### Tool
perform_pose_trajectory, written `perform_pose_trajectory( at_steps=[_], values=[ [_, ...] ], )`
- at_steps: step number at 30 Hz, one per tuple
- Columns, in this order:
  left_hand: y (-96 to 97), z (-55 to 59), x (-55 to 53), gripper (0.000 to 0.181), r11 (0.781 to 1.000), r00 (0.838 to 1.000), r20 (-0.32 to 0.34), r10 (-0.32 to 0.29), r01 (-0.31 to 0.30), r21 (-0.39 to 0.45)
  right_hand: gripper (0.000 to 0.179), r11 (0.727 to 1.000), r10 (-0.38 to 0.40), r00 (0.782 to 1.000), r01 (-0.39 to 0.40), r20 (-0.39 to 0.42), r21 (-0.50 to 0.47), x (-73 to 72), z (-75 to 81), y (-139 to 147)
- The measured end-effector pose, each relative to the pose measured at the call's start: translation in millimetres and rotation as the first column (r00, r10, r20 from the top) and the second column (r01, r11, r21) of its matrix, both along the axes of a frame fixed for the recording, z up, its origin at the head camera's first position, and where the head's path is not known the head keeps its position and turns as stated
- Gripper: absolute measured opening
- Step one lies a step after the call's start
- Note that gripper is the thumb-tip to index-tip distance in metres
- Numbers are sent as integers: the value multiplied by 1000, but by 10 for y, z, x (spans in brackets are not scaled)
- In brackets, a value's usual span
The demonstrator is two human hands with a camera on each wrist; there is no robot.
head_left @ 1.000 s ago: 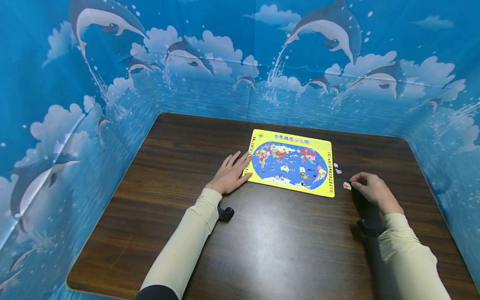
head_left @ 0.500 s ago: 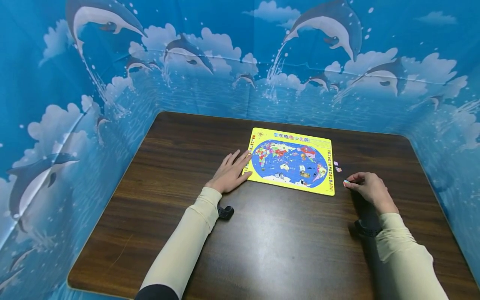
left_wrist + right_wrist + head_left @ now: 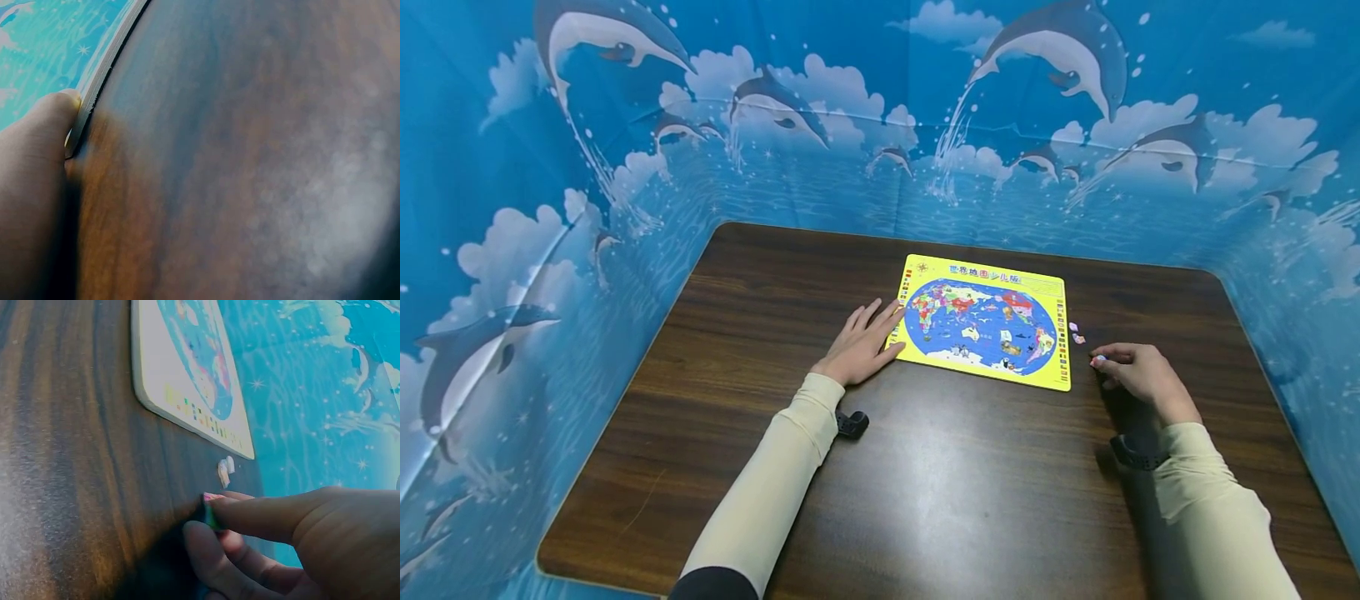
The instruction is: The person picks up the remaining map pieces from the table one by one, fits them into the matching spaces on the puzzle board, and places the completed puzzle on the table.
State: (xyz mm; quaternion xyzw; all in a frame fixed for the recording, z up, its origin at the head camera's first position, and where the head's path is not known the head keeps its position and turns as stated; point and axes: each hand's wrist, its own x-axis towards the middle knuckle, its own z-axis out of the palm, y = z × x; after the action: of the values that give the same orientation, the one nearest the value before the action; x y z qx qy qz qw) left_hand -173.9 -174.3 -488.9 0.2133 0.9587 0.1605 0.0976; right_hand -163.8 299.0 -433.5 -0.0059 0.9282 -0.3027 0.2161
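A yellow-bordered world map puzzle board (image 3: 988, 371) lies flat on the table, its oval blue map filled with colourful countries. My left hand (image 3: 861, 346) rests with spread fingers on the board's left edge; its thumb (image 3: 53, 119) shows at the edge in the left wrist view. Off the board's right side, my right hand (image 3: 1142, 379) pinches a small pink and green puzzle piece (image 3: 211, 512) between thumb and fingers, low over the wood. Fingers cover most of that piece. Two loose puzzle pieces (image 3: 1078, 339) lie between the board and the right hand.
The dark brown wooden table (image 3: 925, 483) has rounded corners. A blue curtain (image 3: 880, 200) printed with dolphins, clouds and waves stands behind the table and along both sides. Black wrist straps (image 3: 852, 425) sit on both of my wrists.
A second ago the puzzle piece lay on the table at my right fingertips; now it is pinched and turned between them. The left hand and board stay put.
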Motion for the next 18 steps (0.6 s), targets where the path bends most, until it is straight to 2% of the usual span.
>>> perform_pose_trajectory(
  at_steps=[5, 8, 12, 18],
  values=[
    [2, 1, -9, 71, 1000, 1000, -8, -2, 1, -2, 47, 995, -61, 997, 65, 53, -81, -13, 21, 43],
    [-3, 5, -7, 70, 1000, 1000, -9, -4, 4, 5, 50, 990, -72, 993, 82, 88, -113, -24, 41, 63],
    [-8, 2, -1, 70, 1000, 1000, -12, -7, 7, 12, 51, 990, -40, 991, 57, 128, -131, -47, 85, 67],
    [-3, -5, 7, 69, 1000, 1000, -8, -6, 6, 23, 55, 988, 22, 991, -1, 133, -155, -57, 142, -9]
  ],
)
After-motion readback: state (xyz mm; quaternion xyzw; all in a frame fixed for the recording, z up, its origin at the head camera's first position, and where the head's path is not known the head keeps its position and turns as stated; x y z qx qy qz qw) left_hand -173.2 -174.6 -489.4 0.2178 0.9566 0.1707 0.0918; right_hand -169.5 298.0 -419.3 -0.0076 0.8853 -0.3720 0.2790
